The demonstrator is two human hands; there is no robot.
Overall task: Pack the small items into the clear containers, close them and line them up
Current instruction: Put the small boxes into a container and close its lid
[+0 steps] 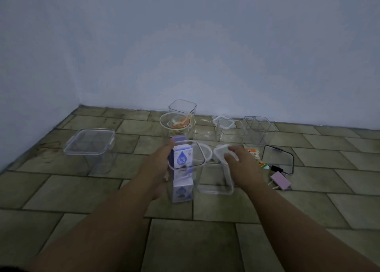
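Hands: left clasps blue-and-white box in tall container, right grips lid.

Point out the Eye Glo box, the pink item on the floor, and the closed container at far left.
Eye Glo box (181, 158), head view, printed front face.
Pink item (280, 181), head view, top face.
Closed container (90, 141), head view, middle of the lid.

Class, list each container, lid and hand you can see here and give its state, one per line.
Tall container: open, Eye Glo boxes inside.
Left hand: gripping the tall container.
Right hand: holding a white-rimmed lid.
Left container: lid on.
Round container: open, items inside.
Black-rimmed lid: flat on floor.
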